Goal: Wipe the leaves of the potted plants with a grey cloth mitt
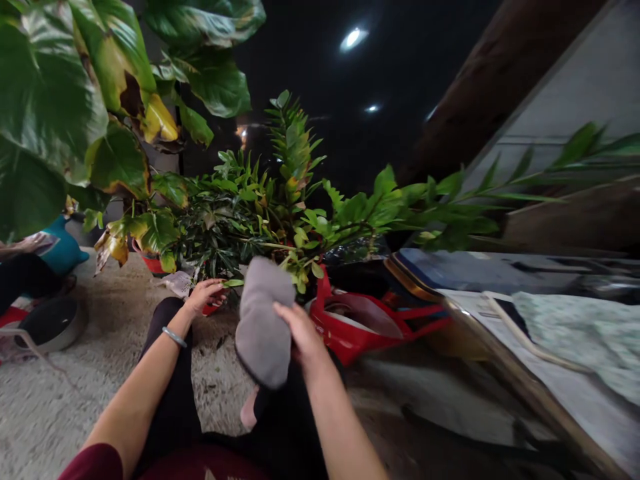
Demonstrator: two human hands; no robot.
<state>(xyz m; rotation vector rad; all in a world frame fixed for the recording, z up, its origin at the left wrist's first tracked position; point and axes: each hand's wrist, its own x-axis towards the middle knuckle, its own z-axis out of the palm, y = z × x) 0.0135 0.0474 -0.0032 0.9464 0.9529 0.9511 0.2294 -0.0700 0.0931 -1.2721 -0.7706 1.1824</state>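
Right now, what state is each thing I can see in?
Right hand, closed on the grey plush item
Grey plush item, held up off the ground
Left hand, fingers at a green leaf; grip unclear
Large-leaved plant, mostly green, partly yellowed and browned
Red bag, open
Round pan, uncovered
Bracelet, worn
Light, lit
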